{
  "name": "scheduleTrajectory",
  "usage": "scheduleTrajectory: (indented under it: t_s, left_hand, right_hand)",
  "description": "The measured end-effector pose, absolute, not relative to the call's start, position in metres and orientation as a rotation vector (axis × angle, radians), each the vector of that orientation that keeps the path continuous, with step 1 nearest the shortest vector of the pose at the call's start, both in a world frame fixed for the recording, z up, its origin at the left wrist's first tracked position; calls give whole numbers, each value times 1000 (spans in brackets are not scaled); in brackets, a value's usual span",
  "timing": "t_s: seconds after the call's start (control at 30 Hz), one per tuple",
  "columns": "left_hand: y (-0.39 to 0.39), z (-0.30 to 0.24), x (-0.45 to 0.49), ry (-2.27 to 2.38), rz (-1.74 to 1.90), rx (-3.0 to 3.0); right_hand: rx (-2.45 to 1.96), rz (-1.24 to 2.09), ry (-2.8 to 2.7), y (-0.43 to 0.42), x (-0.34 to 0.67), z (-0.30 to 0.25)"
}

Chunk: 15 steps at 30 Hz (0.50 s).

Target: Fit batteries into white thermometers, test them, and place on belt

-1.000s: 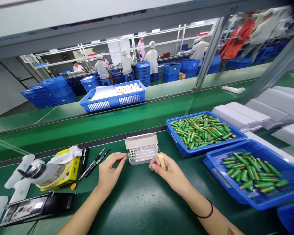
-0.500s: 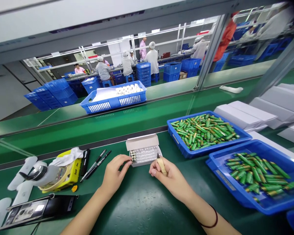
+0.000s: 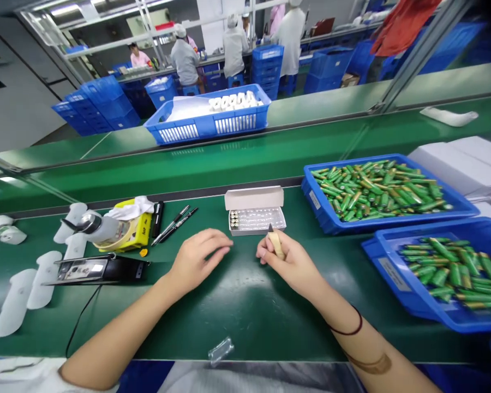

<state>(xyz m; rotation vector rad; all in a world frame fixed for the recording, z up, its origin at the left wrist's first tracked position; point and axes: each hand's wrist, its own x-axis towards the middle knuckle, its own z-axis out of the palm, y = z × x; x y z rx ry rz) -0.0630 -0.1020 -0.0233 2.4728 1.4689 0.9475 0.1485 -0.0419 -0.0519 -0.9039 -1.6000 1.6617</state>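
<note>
In the head view, my left hand [image 3: 200,256] is just below and left of a small open white box [image 3: 256,232], apart from it. Its fingers are stretched forward, the thumb is apart from them, and nothing shows between them. Inside the box is a clear plastic tray [image 3: 262,217] with rows of slots; several small metal-ended cylinders [image 3: 234,218] stand at its left end. My right hand [image 3: 288,262] is closed around a short tan-wrapped tool [image 3: 276,245] with a dark pointed tip, close to the box's lower right edge. The tool's lower part is hidden in the fingers.
Two blue trays [image 3: 311,183] of green, gold-ended cylinders [image 3: 376,188] stand at right. At left are pens [image 3: 174,225], a yellow holder [image 3: 144,232], a bottle [image 3: 100,225] and a black device [image 3: 118,270]. A clear plastic piece [image 3: 221,350] lies near the front edge. Behind is a blue basket [image 3: 213,128].
The view has tilted down, showing the bench's front edge. My left hand has drawn back from the box's left end, its fingers now apart. My right hand keeps the tan-wrapped tool.
</note>
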Motion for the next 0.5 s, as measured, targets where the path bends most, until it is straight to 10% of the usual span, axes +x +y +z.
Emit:
scheduleTrajectory:
  t_s: [0.23,0.5]
  left_hand:
    - [-185,-13,-54,1059,-72,2705]
    - [-194,-29,-60,1069,41,2884]
  right_hand:
    - [-910,1660,-1616,-43,148,-57]
    - [-956,1607,-1573,-40,147,-57]
